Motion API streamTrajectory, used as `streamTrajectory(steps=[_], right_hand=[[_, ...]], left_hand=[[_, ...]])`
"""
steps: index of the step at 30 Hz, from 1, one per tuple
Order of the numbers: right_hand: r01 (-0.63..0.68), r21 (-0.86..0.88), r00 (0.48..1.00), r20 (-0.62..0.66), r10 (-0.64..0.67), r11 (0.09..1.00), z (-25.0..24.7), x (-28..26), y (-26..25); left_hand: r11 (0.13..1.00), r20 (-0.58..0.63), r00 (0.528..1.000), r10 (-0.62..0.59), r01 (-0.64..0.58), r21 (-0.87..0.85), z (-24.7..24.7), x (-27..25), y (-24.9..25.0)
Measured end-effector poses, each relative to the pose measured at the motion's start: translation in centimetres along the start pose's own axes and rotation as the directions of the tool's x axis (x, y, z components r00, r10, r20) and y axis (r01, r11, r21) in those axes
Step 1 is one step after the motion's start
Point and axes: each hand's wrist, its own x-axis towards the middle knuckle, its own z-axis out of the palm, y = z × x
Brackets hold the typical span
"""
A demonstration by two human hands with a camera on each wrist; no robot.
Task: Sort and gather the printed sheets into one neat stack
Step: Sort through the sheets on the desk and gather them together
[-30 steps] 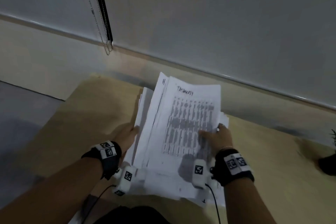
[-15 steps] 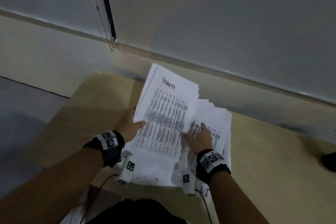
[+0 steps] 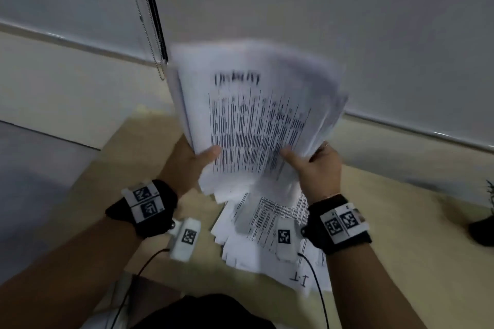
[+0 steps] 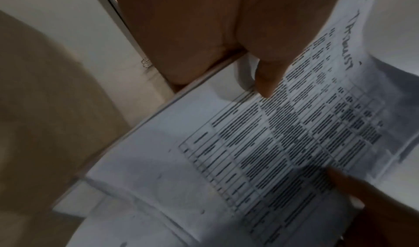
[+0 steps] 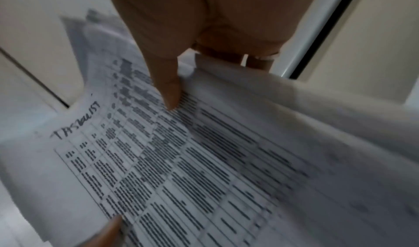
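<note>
Here, blurred, fanned printed sheets (image 3: 254, 120)

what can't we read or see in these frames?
- Lifted bundle: motion blur; heading and table text unreadable in all views.
- Left hand, right hand: fingers behind the bundle are hidden; only thumbs show.
- Sheets on the table: partly covered by wrist cameras.
- Dark object: cut by head view's edge.

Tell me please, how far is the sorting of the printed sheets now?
About midway. Done: many sheets are gathered into one bundle. In hand: the left hand and right hand grip its lower edge, thumbs on the top sheet, with edges fanned unevenly. Left: loose sheets lie scattered on the table, unstacked.
</note>
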Motion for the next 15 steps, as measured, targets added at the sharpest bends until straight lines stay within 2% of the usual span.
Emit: streamTrajectory(steps=[4, 6, 9, 11, 12, 13, 15], right_hand=[[-0.116, -0.068, 0.993, -0.020, 0.115, 0.991, 0.3, -0.5, 2.3], [-0.145, -0.042, 0.989, -0.031, 0.143, 0.989, 0.4, -0.6, 2.7], [-0.151, -0.034, 0.988, -0.033, 0.150, 0.988, 0.4, -0.6, 3.5], [-0.215, -0.165, 0.977, -0.041, 0.211, 0.963, 0.3, -0.7, 5.2], [-0.269, -0.301, 0.963, -0.068, 0.261, 0.915, 0.1, -0.8, 6.6], [-0.343, -0.440, 0.938, -0.121, 0.324, 0.830, -0.2, -1.0, 8.0], [-0.538, -0.619, 0.832, -0.285, 0.475, 0.572, -0.9, -1.9, 10.6]], left_hand=[[0.991, 0.051, 0.994, -0.097, 0.091, 0.102, 1.5, -1.0, -2.4], [0.984, -0.001, 0.990, -0.142, 0.141, 0.112, 2.2, -0.9, -2.7], [0.979, -0.027, 0.989, -0.147, 0.149, 0.142, 2.9, -0.9, -2.8], [0.976, -0.041, 0.983, -0.176, 0.180, 0.126, 3.3, -1.0, -3.2], [0.972, -0.071, 0.979, -0.190, 0.198, 0.129, 3.2, -1.0, -3.2], [0.967, -0.103, 0.975, -0.197, 0.210, 0.142, 3.0, -0.7, -3.3], [0.960, -0.144, 0.972, -0.185, 0.210, 0.184, 2.1, 0.0, -3.4]])
